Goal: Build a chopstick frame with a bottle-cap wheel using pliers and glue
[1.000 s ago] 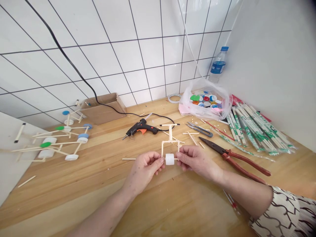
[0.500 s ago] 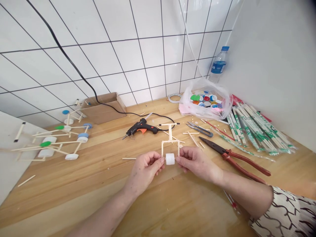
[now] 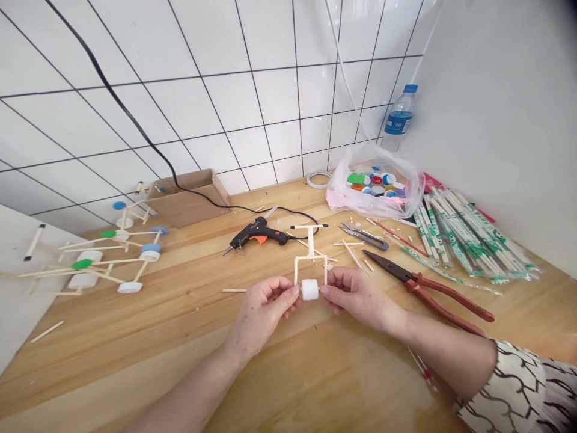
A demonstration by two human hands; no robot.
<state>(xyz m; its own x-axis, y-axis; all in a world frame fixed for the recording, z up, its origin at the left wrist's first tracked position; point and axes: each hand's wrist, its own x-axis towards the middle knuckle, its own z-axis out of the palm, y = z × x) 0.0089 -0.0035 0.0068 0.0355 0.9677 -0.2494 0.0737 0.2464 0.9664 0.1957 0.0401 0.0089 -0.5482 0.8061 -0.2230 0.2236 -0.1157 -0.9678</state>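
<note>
Between my two hands is a small frame of wooden sticks [image 3: 311, 257], with a crossbar with black ends at its top. A white bottle-cap wheel [image 3: 309, 290] sits between the frame's two lower legs. My left hand [image 3: 270, 304] pinches the lower end of the left leg, beside the wheel. On the other side, my right hand [image 3: 351, 296] pinches the lower end of the right leg. The fingertips hide the joints where wheel and legs meet. Behind the frame lie cut stick pieces [image 3: 353, 255].
A black glue gun [image 3: 256, 233] lies behind my left hand. Red-handled pliers [image 3: 428, 291] and grey snips [image 3: 365, 236] lie to the right, near wrapped chopsticks [image 3: 473, 234] and a bag of bottle caps [image 3: 374, 186]. Stick models with cap wheels [image 3: 130, 287] stand at left, by a cardboard box [image 3: 193, 201].
</note>
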